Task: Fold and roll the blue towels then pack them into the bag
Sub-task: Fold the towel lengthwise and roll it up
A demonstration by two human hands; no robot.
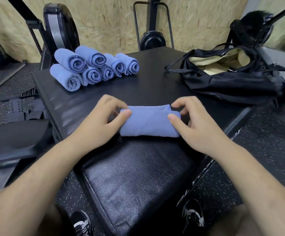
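Black textured vinyl covered the padded tabletop point(138, 176), which filled the middle of the view. On its far right corner lay the black fabric bag point(232, 84), slumped on its side with its mouth gaping and a cream lining showing inside, its straps trailing toward the centre. Across from it, on the far left corner, sat a pile of seven rolled blue towels point(94, 67), stacked in two layers with their spiral ends facing the camera, well apart from the bag. Nearer the person, about midway across the tabletop, lay one more blue towel roll point(148, 121), lengthwise from left to right, resting on the surface with a loose edge of cloth showing along its far side. The left hand point(102, 120) gripped the roll's left end, thumb pressed on top and fingers curled round the far side. The right hand point(194, 121) held the right end the same way, thumb on top and fingers hooked behind the end. Both forearms were bare.
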